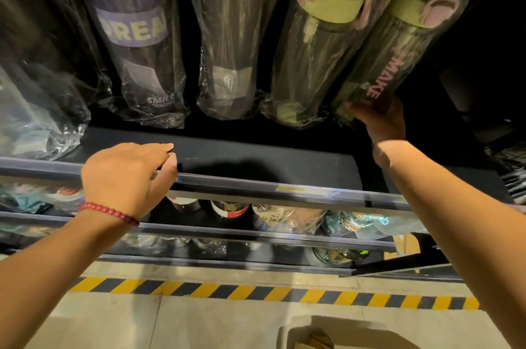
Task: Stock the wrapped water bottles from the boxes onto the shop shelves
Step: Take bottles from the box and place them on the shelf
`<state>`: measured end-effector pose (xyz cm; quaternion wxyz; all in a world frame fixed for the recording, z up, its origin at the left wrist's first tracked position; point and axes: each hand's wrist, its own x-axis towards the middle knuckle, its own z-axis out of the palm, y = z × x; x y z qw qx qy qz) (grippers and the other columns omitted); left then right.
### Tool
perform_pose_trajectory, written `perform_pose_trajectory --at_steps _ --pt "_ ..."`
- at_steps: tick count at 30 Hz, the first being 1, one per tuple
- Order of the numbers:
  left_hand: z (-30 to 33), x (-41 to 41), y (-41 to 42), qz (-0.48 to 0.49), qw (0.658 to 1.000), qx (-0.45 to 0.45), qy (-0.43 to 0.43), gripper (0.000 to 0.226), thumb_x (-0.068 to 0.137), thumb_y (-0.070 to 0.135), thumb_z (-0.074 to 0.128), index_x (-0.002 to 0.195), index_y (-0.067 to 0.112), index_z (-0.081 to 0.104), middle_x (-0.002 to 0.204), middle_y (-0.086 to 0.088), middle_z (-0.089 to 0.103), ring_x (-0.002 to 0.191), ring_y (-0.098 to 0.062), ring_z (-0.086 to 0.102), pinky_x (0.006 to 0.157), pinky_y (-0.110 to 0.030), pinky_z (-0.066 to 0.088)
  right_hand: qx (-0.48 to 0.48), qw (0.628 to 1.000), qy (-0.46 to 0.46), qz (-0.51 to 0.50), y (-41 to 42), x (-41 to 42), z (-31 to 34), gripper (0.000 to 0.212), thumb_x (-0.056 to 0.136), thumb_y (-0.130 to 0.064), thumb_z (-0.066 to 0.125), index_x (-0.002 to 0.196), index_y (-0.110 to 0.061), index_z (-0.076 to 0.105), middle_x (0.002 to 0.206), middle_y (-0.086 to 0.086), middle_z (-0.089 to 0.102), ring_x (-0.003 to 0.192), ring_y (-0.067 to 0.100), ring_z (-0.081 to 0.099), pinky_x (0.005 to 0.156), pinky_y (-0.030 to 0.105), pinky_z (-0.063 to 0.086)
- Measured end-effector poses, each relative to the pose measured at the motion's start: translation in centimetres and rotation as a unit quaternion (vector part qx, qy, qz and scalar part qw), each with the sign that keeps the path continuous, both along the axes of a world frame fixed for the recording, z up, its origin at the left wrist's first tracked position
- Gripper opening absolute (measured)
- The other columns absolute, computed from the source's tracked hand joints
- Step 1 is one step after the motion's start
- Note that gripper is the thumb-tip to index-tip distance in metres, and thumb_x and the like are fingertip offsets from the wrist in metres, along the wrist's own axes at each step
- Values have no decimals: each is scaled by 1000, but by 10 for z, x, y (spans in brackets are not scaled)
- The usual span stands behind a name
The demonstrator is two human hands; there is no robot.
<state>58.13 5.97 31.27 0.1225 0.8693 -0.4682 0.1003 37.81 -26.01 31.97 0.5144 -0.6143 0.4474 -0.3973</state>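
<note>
Just above the right hand [380, 118], pinching its base, the bottle [398, 47] stands leaning; the left hand [128, 178] grips the shelf edge [284, 189], farther off.

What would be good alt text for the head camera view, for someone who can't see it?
A person's right hand grips the base of a wrapped green-lidded bottle at the right end of a row of wrapped bottles on a dark shop shelf. The left hand, with a red bead bracelet at the wrist, holds the shelf's front edge.
</note>
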Motion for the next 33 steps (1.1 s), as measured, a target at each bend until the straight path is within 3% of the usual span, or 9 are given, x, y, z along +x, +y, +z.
perform_pose_trajectory --at_steps 3,6,9,12,17,22,25,28,33 --pt "6 -4 2 14 1000 24 10 57 86 42 25 89 16 76 91 -6 74 79 -30 67 64 -34 51 20 999 36 -14 20 -14 7 60 72 -5 78 126 -1 53 116 6 62 104 20 61 98 42 48" --pt "15 -6 4 9 999 35 36 55 85 47 27 92 22 75 107 2 71 91 -24 66 68 -32 48 -19 990 143 9 60 -38 26 47 83 -11 70 126 -8 52 110 3 59 106 21 58 90 31 47" --pt "34 -8 5 2 992 76 102 43 92 48 37 122 28 61 128 4 61 113 -21 56 84 -34 47 -110 956 268 35 106 -63 51 50 86 -21 67 131 -7 50 126 8 56 119 24 52 96 32 42" --pt "69 -32 17 2 984 37 172 54 88 43 57 137 22 47 135 -2 54 121 -24 51 95 -36 43 -172 929 320 72 168 -91 80 47 89 -22 64 133 -11 51 133 5 54 122 20 50 100 31 38" --pt "115 -115 69 -117 976 11 184 49 81 41 62 124 16 60 124 -1 62 114 -23 56 95 -34 43 -180 896 398 80 286 -153 106 46 92 -27 58 136 -16 47 133 2 52 125 20 44 99 31 39" --pt "130 -202 125 -259 949 57 170 41 62 40 60 95 17 71 89 -2 71 78 -24 69 67 -32 56 -168 874 455 26 394 -216 112 36 80 -23 62 113 -8 63 105 9 65 97 30 62 75 36 53" --pt "133 -240 144 -326 927 98 160 42 66 46 53 98 23 65 92 3 70 81 -19 68 67 -31 56 -141 873 466 -12 443 -250 110 35 74 -26 54 104 -10 65 95 7 66 83 29 65 63 31 54" --pt "133 -270 149 -372 902 155 158 47 69 48 45 97 22 71 97 4 71 85 -17 69 70 -30 56 -101 872 476 -48 479 -279 105 38 77 -32 43 101 -13 64 93 4 65 81 27 63 66 32 52" --pt "125 -326 138 -448 853 224 146 42 63 48 56 94 25 72 95 9 70 84 -15 69 68 -32 59 -14 865 495 -82 505 -323 96 32 62 -27 62 93 -21 65 89 -3 66 75 18 66 58 23 51"
